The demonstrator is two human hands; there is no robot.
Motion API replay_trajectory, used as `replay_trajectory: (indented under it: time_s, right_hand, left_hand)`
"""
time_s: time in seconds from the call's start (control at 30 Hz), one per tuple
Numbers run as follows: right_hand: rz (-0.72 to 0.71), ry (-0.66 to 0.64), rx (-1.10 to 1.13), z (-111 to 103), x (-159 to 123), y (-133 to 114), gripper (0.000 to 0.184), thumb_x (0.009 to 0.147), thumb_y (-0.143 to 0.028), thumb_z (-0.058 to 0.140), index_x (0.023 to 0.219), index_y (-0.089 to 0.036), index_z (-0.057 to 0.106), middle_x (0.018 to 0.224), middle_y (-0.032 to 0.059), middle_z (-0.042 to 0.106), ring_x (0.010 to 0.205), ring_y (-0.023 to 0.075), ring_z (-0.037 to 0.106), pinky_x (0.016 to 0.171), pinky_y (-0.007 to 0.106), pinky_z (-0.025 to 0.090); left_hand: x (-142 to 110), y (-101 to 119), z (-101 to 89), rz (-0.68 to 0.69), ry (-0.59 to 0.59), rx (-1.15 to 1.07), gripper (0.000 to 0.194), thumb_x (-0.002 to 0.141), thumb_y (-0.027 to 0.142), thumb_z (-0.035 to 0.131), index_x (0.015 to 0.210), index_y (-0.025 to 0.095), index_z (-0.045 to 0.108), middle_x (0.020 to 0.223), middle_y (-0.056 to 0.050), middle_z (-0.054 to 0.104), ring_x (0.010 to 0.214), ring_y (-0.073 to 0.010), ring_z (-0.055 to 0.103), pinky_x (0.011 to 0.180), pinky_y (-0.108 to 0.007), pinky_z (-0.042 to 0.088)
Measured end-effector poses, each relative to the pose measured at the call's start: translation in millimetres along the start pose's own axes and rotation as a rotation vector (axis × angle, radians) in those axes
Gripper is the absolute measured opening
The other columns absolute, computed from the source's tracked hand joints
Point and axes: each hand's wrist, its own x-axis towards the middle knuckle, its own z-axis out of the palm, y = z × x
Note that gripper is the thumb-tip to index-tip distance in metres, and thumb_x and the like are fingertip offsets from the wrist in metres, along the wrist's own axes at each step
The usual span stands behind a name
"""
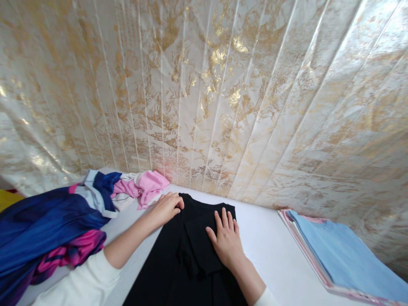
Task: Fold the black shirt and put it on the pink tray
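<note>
Far left: clothes pile (pixel 47 225), mostly dark blue, loose and crumpled, lower left of frame; pink cloth (pixel 153 187) bunched at its upper right end. Next, left hand (pixel 168 207), just left of lower centre: fingers curled, at the upper left corner of the black garment (pixel 153 272). Can't tell if cloth is pinched between thumb and fingers.

Garment is lower centre of frame, lying on the white surface (pixel 267 250), bottom cut off by the frame edge. Should handle light, soft, limp; looks thin and smooth, so layers may slide over each other. Not fragile, but likely to wrinkle or sag if held at one point. Best holds: the two upper corners, or a side edge with all layers taken together. A folded-over flap (pixel 199 250), maybe a sleeve, lies on top, slightly bunched along its left side; would need pressing down to stay put.

Long axis runs up the frame, bottom edge toward centre. Narrow-looking end with a shallow curved edge points up at the patterned wall sheet (pixel 204 97); left side slants to lower left, right side near upright.

Right hand (pixel 227 238): flat, fingers spread, palm down on garment's upper right, not gripping. Far right, lower right of frame: folded stack (pixel 350 255), light blue on top, well apart from garment.
</note>
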Motion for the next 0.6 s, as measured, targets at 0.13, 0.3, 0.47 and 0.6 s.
replay_trajectory:
  time_s: [0.13,0.3,0.47,0.6]
  right_hand:
    - [-0.002,0.004,-0.002,-0.7,0.0,-0.2,0.066,0.093,-0.054,0.037,0.147,-0.017,0.03,0.156,0.0145,0.017,0.143,0.0328,0.015,0.113,0.046,0.018]
    - [-0.002,0.006,-0.001,-0.9,-0.2,-0.1,0.066,0.093,-0.054,0.038,0.147,-0.017,0.03,0.156,0.0143,0.018,0.143,0.0327,0.016,0.113,0.046,0.018]
    - [0.0,0.013,0.0,0.1,-0.4,-0.1,0.065,0.093,-0.053,0.038,0.147,-0.017,0.03,0.156,0.0141,0.019,0.143,0.0324,0.016,0.113,0.046,0.019]
    - [-0.003,0.019,0.012,1.1,-0.4,0.4,0.065,0.093,-0.053,0.038,0.147,-0.017,0.031,0.156,0.0137,0.019,0.143,0.0323,0.016,0.113,0.046,0.018]
  left_hand:
    - [-2.6,4.4,2.0,0.024,-0.011,-0.009,0.016,0.076,0.008,0.063,0.081,0.023,0.063,0.089,0.0,0.063,0.092,-0.0219,0.056,0.078,-0.032,0.038]
    - [-3.3,7.7,1.8,0.04,-0.005,0.002,0.012,0.079,0.012,0.06,0.077,0.023,0.062,0.089,0.0,0.063,0.091,-0.0217,0.055,0.079,-0.032,0.037]
    - [-4.1,11.5,-0.1,0.029,0.019,0.013,0.013,0.082,0.011,0.055,0.076,0.022,0.059,0.087,0.0,0.063,0.089,-0.0218,0.054,0.078,-0.033,0.036]
    - [-2.6,8.6,-3.4,-0.016,0.049,0.002,0.012,0.084,0.012,0.049,0.08,0.022,0.056,0.087,-0.001,0.064,0.088,-0.0217,0.055,0.075,-0.031,0.036]
